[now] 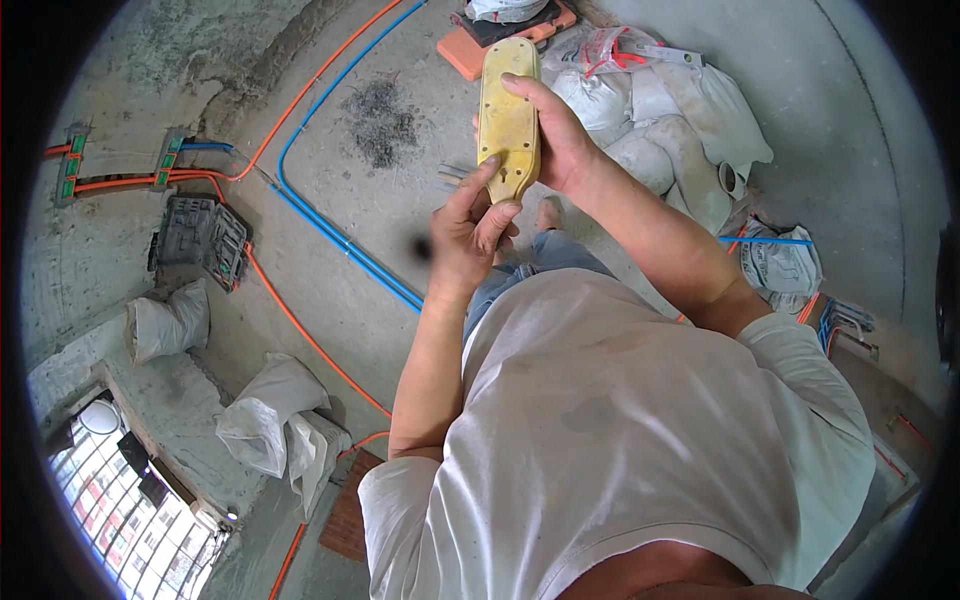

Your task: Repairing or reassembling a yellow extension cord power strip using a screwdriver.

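Between my two hands, in front of my body, is an elongated yellow plastic casing (508, 110). Its rounded end points away from me and its narrow end toward me. Small dark screw holes dot the scuffed face that shows; the other side is hidden. My right hand (562, 140) grips the casing's right edge, with the thumb lying on the face. At the narrow end, my left hand (475, 225) pinches it between thumb and fingers.
White sacks (660, 130) are heaped at the far right, beside an orange case (462, 52). Blue pipes (320, 225) and orange pipes (290, 310) run along the concrete floor. An opened dark tool case (200, 240) and more sacks (270, 410) lie at left.
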Demonstrator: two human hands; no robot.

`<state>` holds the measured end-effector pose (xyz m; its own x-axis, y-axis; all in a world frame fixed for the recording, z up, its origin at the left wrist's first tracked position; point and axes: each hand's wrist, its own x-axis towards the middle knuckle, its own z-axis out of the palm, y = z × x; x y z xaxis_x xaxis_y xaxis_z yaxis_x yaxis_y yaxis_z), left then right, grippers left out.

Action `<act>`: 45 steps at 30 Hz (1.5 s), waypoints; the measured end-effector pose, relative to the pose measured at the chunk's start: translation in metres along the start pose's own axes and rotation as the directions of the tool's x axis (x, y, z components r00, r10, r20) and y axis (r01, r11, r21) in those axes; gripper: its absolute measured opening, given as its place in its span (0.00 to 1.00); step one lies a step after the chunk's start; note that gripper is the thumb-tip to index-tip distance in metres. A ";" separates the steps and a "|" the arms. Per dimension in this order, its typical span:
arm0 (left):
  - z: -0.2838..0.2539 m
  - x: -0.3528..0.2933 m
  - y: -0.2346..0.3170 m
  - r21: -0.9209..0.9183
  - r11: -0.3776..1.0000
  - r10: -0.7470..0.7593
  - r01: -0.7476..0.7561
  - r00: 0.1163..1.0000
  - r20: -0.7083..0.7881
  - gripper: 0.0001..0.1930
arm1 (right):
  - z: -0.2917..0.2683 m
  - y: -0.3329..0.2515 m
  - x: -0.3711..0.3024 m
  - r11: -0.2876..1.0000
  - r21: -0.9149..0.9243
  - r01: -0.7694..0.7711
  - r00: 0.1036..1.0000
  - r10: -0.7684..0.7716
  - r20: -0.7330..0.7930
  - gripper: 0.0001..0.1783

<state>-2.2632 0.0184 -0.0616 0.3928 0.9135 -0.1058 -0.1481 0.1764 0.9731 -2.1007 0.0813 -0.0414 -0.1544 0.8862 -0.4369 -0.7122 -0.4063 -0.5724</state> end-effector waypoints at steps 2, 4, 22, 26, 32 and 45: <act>0.001 0.006 -0.006 0.081 0.993 0.088 -0.086 0.996 -0.023 0.26 | -0.004 0.000 0.000 1.000 -0.003 -0.006 1.000 0.006 -0.004 0.28; -0.001 0.008 -0.008 0.163 0.972 0.177 -0.168 0.984 -0.038 0.26 | -0.009 0.001 0.001 1.000 -0.005 -0.014 1.000 0.013 -0.010 0.27; 0.004 0.030 0.030 0.680 0.475 0.401 -0.558 0.825 0.397 0.20 | -0.037 0.002 0.006 0.952 -0.174 -0.254 0.953 0.215 -0.214 0.25; 0.010 0.030 0.032 0.678 0.477 0.398 -0.559 0.825 0.401 0.18 | -0.045 0.005 0.010 0.950 -0.103 -0.294 0.950 0.280 -0.136 0.22; 0.009 0.027 0.022 0.743 0.287 0.408 -0.604 0.779 0.476 0.17 | -0.056 0.017 0.012 0.962 0.035 -0.272 0.956 0.274 -0.109 0.21; -0.007 0.028 -0.006 0.703 0.422 0.572 -0.573 0.769 0.284 0.09 | -0.050 0.028 0.002 0.976 0.039 -0.215 0.953 0.219 -0.210 0.22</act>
<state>-2.2577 0.0450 -0.0718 0.4754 0.6997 0.5334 0.3502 -0.7066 0.6149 -2.0862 0.0609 -0.0931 -0.1589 0.7089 -0.6872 -0.6882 -0.5786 -0.4377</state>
